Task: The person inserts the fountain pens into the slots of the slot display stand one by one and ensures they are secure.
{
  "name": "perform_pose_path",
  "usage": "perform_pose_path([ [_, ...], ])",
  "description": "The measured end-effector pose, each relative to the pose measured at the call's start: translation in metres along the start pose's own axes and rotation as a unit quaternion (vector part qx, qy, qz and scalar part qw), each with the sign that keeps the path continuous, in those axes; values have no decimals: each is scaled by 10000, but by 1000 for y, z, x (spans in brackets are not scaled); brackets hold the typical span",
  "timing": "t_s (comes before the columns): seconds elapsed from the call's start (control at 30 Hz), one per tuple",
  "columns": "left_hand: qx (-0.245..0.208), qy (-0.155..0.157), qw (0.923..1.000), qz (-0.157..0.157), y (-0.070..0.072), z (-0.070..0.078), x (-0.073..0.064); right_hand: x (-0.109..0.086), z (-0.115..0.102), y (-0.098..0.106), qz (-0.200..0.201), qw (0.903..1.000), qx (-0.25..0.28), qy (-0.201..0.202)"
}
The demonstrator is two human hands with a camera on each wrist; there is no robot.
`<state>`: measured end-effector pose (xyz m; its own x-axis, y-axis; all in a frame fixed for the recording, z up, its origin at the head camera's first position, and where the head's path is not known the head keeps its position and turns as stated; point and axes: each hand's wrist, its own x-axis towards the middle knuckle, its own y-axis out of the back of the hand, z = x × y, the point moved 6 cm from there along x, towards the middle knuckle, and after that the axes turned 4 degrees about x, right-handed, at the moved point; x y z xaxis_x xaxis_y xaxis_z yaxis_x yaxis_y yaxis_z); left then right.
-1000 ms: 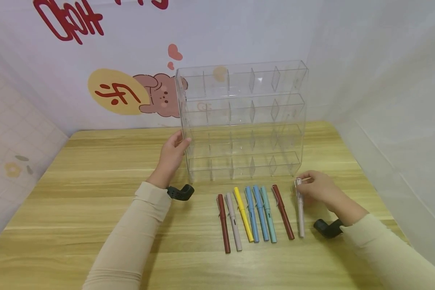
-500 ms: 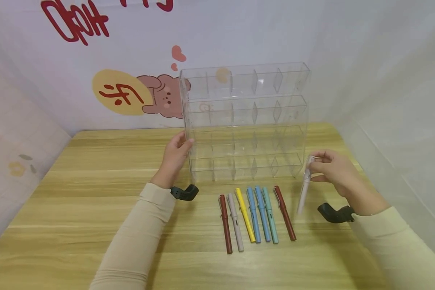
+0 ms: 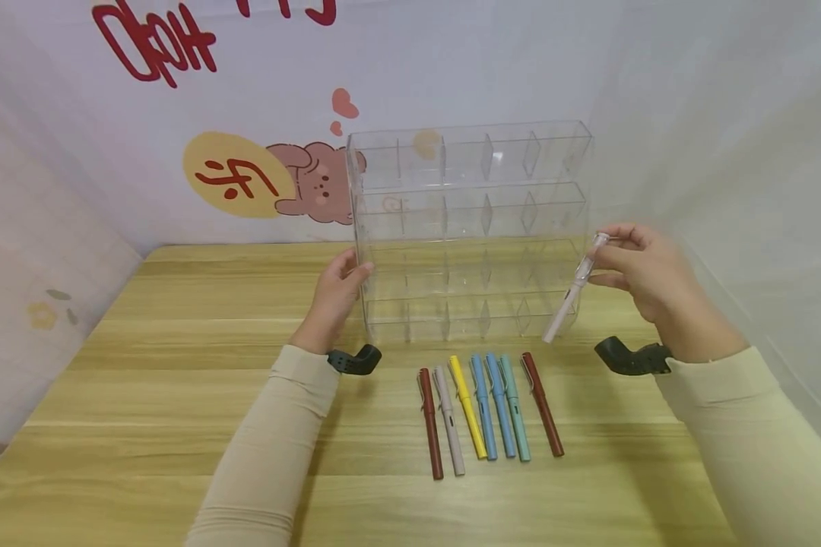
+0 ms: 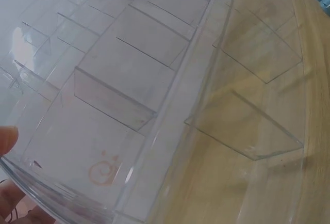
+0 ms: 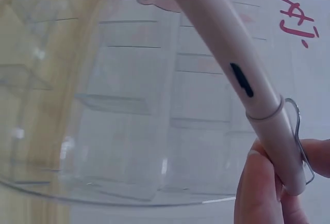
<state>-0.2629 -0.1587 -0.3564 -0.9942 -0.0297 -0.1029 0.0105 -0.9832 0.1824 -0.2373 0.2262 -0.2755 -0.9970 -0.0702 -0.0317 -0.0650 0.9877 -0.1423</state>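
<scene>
A clear acrylic display rack [image 3: 465, 220] with tiered, divided compartments stands upright on the table. My left hand [image 3: 335, 296] grips its left side edge, and in the left wrist view the thumb [image 4: 7, 139] lies on one side of the panel with fingers on the other. With my right hand [image 3: 646, 270] I pinch a pale pink fountain pen [image 3: 575, 290] by its clipped cap end, raised off the table beside the rack's right side. The pen slants down to the left, its lower end overlapping the rack's bottom tier. The right wrist view shows its barrel slot and wire clip.
A row of pens lies in front of the rack: a dark red pen [image 3: 431, 425], a greyish-pink pen [image 3: 449, 422], a yellow pen [image 3: 468, 408], two blue pens, a teal pen [image 3: 515, 410] and another dark red pen [image 3: 543, 405]. White printed cloth [image 3: 479, 61] hangs behind.
My right hand has lifted the pale pink pen from the right end of the row, up towards the rack's right side, tilting it. The left hand keeps its grip on the rack.
</scene>
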Motion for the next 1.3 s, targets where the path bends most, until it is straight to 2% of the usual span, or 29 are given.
perform_pose_path([
  [0.23, -46, 47, 10000, -8, 0, 1, 0, 10, -32, -18, 500, 9976, 265, 402],
  [0.37, -76, 69, 9999, 8, 0, 1, -2, 17, -47, -27, 691, 9920, 919, 521],
  [0.67, -133, 30, 9999, -20, -1, 1, -3, 36, -75, -41, 1329, 9682, 1965, 796],
  [0.9, -121, 51, 9999, -12, 0, 1, -5, 53, -88, -51, 1783, 9424, 2666, 950],
  [1.03, -163, 69, 9998, 23, 0, 0, -5, 62, -93, -56, 2016, 9323, 2829, 1012],
  [1.3, -229, 11, 9997, 34, 0, 0, -5, 78, -97, -63, 2406, 9190, 2970, 967],
])
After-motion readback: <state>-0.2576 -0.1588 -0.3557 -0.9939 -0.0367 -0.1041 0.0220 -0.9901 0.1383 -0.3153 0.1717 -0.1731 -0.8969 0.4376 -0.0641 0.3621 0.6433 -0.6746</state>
